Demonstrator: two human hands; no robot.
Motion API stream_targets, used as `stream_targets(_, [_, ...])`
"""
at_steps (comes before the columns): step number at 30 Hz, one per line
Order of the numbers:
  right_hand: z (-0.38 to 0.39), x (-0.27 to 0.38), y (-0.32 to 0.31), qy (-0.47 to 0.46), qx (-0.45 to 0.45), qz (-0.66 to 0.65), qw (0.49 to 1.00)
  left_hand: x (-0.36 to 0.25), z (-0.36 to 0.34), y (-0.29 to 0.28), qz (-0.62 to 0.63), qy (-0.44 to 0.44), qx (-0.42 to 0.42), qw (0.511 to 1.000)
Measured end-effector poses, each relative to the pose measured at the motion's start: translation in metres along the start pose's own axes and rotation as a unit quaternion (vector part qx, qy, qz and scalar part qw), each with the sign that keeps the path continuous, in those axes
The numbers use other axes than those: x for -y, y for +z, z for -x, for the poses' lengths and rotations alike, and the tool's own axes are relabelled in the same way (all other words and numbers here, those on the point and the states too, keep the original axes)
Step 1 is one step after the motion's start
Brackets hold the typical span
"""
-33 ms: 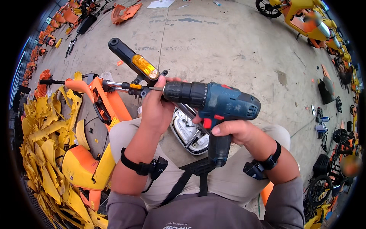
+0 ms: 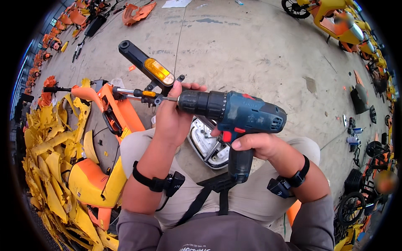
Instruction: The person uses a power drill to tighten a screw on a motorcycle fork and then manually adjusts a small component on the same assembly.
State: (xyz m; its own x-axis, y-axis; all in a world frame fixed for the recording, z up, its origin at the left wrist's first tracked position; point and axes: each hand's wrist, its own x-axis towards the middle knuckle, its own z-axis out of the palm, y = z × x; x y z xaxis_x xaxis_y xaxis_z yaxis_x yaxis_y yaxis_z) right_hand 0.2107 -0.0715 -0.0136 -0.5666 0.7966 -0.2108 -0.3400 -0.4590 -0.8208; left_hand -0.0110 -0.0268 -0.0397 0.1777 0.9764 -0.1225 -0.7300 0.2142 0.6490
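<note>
In my right hand [image 2: 261, 144] is a blue and black cordless drill [image 2: 251, 113], gripped by its handle and pointing left. Its thin bit meets the lower end of a black bracket [image 2: 136, 56] carrying an amber reflector [image 2: 159, 71]. My left hand [image 2: 169, 119] is closed around the bracket's lower end, thumb up beside it; its fingers pass behind the drill's chuck, so part of the grip is hidden. Below the drill, a white and black tray-like part [image 2: 197, 140] with metal pieces in it rests on the floor between my legs.
A heap of broken yellow panels [image 2: 46, 154] lies at left, beside an orange and yellow scooter body [image 2: 94, 182]. A yellow scooter [image 2: 331, 25] stands at far right. Cans [image 2: 354, 140] and wheels [image 2: 351, 207] line the right side. An orange shell [image 2: 136, 14] lies far ahead.
The fingers of my left hand reach slightly farther out past the chuck. The drill has barely shifted.
</note>
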Motion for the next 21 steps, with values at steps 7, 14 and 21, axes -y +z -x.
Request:
stream_targets(7, [0.004,0.004,-0.007,0.055,0.037,0.044,0.997,0.01,-0.011,0.018,0.059,-0.066,0.141,0.986])
stream_targets(14, [0.018,0.02,-0.005,-0.006,0.016,0.054,0.998,0.01,-0.026,0.052,0.047,-0.076,0.193,0.977])
stream_targets(21, [0.025,0.05,-0.016,-0.108,-0.09,0.02,0.99,0.011,-0.054,0.085,-0.011,-0.125,0.166,0.978])
